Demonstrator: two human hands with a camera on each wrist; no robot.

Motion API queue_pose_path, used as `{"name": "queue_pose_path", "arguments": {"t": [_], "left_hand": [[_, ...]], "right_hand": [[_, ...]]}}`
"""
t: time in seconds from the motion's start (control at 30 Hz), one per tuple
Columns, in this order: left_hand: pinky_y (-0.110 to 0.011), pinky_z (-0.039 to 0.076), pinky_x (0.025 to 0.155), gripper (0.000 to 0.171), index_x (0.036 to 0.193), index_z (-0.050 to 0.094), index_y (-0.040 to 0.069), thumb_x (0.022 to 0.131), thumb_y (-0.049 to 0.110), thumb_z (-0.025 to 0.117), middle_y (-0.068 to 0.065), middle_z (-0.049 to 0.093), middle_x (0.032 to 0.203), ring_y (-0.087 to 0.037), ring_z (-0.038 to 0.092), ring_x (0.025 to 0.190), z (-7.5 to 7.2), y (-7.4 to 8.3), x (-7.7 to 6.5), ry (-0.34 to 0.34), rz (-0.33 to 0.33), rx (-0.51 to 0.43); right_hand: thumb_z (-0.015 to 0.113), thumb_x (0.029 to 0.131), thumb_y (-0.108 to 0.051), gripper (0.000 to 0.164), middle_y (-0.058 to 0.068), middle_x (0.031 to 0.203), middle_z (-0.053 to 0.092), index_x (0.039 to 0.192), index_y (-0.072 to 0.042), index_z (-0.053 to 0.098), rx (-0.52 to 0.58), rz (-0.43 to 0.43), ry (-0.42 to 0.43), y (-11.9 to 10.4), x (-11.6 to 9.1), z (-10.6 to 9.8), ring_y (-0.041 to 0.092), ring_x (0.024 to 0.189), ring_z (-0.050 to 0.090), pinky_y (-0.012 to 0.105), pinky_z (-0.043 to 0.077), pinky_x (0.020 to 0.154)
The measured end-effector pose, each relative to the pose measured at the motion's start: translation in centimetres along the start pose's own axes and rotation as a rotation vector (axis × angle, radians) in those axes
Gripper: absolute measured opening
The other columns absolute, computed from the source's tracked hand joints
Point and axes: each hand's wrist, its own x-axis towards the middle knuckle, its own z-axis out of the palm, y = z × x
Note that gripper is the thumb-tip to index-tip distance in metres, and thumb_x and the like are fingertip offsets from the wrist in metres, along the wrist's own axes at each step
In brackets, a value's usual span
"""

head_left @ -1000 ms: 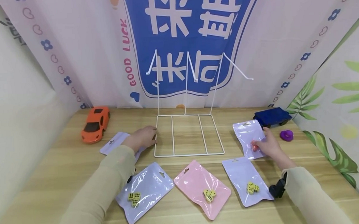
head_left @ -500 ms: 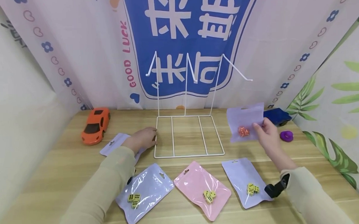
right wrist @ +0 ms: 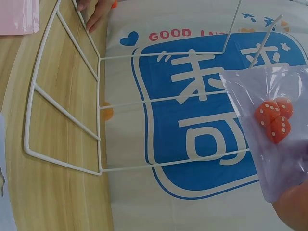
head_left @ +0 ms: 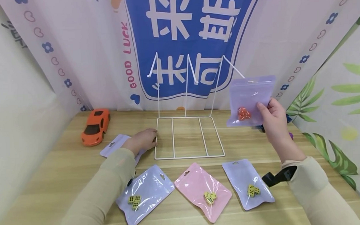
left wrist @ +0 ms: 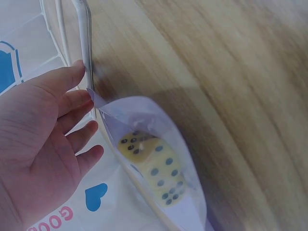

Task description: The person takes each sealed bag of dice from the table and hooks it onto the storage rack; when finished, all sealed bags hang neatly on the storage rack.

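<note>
Begin far left on the wood table [head_left: 57, 183]: note orange toy car [head_left: 94, 128], nose toward the near side. Near it, see first lilac pouch [head_left: 114, 145] lying flat, partly covered by left sleeve [head_left: 102, 188]. Next, at left hand [head_left: 142, 139], read fingers as loosely relaxed, tips at the left base bar of the white wire rack [head_left: 189, 157] (in the left wrist view, note also a dice pouch [left wrist: 144, 110] just beside those tips). Toward the near side, find second lilac pouch [head_left: 148, 189] with yellow dice [head_left: 134, 200] inside. Mid-table, see rack standing on its flat base. In front of it, find pink pouch [head_left: 200, 188], likewise holding yellow dice. Further right, note third lilac pouch [head_left: 243, 178], again with yellow dice. Above the table, find raised pouch [head_left: 248, 95], lilac with red dice [head_left: 244, 113] low inside, held upright at the right hook [head_left: 234, 67]; cannot tell whether touching it. At right hand [head_left: 275, 122], see thumb across the front, pinching the pouch's right edge. Behind, note blue toy [head_left: 288, 118], mostly hidden, plus a sliver of purple object [head_left: 291, 135].
</note>
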Motion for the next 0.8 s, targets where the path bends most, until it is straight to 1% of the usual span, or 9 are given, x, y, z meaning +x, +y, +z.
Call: {"name": "queue_pose_path", "arguments": {"t": [0.1,0.23,0.33,0.43,0.6,0.67,0.8], "left_hand": [[-0.044,0.031,0.105,0.039,0.115,0.055,-0.009,0.087,0.018,0.061,-0.026,0.044,0.13,-0.038,0.039,0.123,-0.1,0.0,-0.1,0.009,0.002,-0.001],[-0.043,0.031,0.104,0.039,0.115,0.055,-0.01,0.088,0.017,0.061,-0.026,0.045,0.13,-0.038,0.04,0.122,-0.1,0.0,-0.1,0.013,0.0,-0.01],[-0.043,0.031,0.105,0.041,0.118,0.054,-0.01,0.088,0.017,0.06,-0.026,0.044,0.131,-0.038,0.04,0.123,-0.1,0.0,-0.2,0.013,-0.002,-0.017],[-0.044,0.032,0.104,0.041,0.118,0.054,-0.009,0.088,0.018,0.06,-0.026,0.045,0.131,-0.038,0.04,0.122,-0.1,0.0,-0.3,0.022,0.003,-0.005],[-0.045,0.033,0.103,0.042,0.118,0.054,-0.008,0.088,0.02,0.061,-0.025,0.044,0.132,-0.038,0.04,0.122,0.0,-0.1,-0.3,0.027,0.0,0.007],[-0.045,0.033,0.102,0.042,0.118,0.054,-0.008,0.088,0.02,0.061,-0.024,0.044,0.132,-0.038,0.04,0.122,0.0,0.0,-0.4,0.022,-0.008,0.003],[-0.048,0.036,0.1,0.038,0.114,0.057,-0.006,0.087,0.02,0.062,-0.023,0.046,0.13,-0.037,0.042,0.12,0.1,0.1,-0.4,0.036,0.001,0.015]], "right_hand": [[0.048,0.094,-0.008,0.012,0.0,0.103,0.056,0.103,-0.009,0.056,0.009,0.024,0.002,0.3,0.1,0.3,0.012,0.103,0.05,0.014,0.044,0.085],[0.049,0.094,-0.008,0.01,-0.001,0.102,0.056,0.102,-0.009,0.055,-0.01,0.053,0.013,0.8,0.4,0.6,0.012,0.101,0.051,0.014,0.044,0.085],[0.048,0.095,-0.009,0.011,-0.001,0.102,0.056,0.103,-0.009,0.054,-0.056,0.079,0.016,1.1,1.0,1.0,0.011,0.101,0.051,0.014,0.044,0.084],[0.046,0.095,-0.01,0.016,0.001,0.104,0.054,0.109,-0.004,0.053,-0.076,0.105,0.012,1.3,1.7,1.4,0.012,0.101,0.05,0.015,0.044,0.084],[0.046,0.095,-0.008,0.03,0.005,0.104,0.054,0.118,0.009,0.049,-0.137,0.118,0.037,1.7,3.4,2.3,0.01,0.097,0.051,0.017,0.045,0.085],[0.046,0.095,-0.007,0.031,0.008,0.105,0.055,0.119,0.012,0.048,-0.178,0.118,0.05,2.0,4.2,2.7,0.009,0.094,0.052,0.018,0.045,0.084],[0.046,0.094,-0.007,0.031,0.015,0.108,0.055,0.119,0.011,0.049,-0.243,0.135,0.071,2.6,5.7,3.4,0.007,0.09,0.051,0.019,0.045,0.083]]}}
